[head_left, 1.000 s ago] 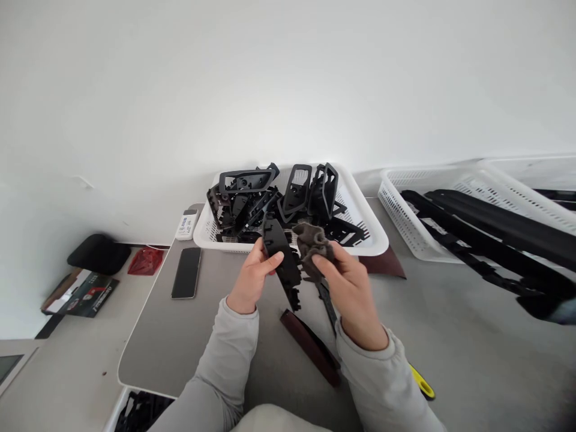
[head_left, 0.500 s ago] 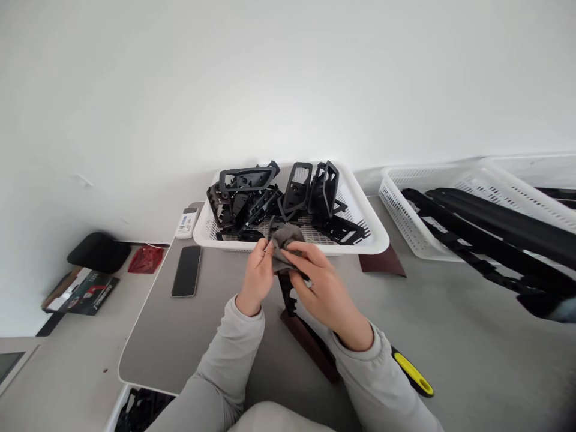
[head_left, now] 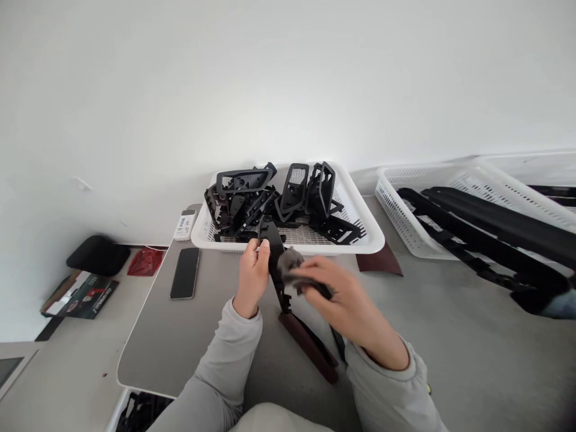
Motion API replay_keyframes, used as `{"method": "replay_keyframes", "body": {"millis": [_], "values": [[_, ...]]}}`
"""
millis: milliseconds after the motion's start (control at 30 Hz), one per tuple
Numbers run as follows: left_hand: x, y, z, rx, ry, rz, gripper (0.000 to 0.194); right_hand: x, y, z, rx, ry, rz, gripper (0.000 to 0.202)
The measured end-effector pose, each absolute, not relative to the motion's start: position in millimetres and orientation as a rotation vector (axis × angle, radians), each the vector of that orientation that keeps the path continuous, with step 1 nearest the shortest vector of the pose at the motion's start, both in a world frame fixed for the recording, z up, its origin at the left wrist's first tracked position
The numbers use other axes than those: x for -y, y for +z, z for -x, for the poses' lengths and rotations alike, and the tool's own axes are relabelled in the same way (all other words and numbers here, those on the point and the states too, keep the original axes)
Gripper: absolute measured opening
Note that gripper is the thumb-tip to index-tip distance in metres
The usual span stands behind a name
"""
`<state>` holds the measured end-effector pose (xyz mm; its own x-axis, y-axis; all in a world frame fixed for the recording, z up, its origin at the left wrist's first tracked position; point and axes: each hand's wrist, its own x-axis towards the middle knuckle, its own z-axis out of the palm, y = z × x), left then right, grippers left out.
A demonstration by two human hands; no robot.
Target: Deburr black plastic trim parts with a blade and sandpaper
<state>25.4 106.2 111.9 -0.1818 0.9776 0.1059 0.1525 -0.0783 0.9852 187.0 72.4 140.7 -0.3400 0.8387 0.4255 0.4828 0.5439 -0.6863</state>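
Note:
My left hand is closed on the upper end of a long black plastic part, just in front of the white basket. My right hand grips a crumpled grey cloth against or close to the right side of that part. A dark thing under the right fingers is too blurred to name. Dark red material extends from the part's lower end toward my body.
A white basket holds several black frames. Further right, another basket holds long black trims. A phone and a white device lie left. A dark red sheet lies right of the first basket.
My right hand and the cloth have moved right and down, away from my left hand, uncovering the black part's upper end. The right sleeve now hides most of the yellow-and-black handle.

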Motion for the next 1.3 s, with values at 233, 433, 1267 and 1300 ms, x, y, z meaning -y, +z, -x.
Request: {"method": "replay_keyframes", "body": {"millis": [233,433,1267,1300], "values": [[-106,113,-24,-1.416,1.397,-1.284,0.041,-78,126,-167,2.071,0.458,0.992,0.042],[-106,113,-18,-1.431,1.431,-1.25,0.041,-73,133,-182,2.005,0.511,1.103,0.034],[-115,110,-16,-1.221,1.566,-0.911,0.041,-81,129,-180,1.91,0.517,1.27,0.034],[-116,110,-17,-1.2,1.567,-0.886,0.04,-80,130,-180,1.953,0.574,1.19,0.035]]}}
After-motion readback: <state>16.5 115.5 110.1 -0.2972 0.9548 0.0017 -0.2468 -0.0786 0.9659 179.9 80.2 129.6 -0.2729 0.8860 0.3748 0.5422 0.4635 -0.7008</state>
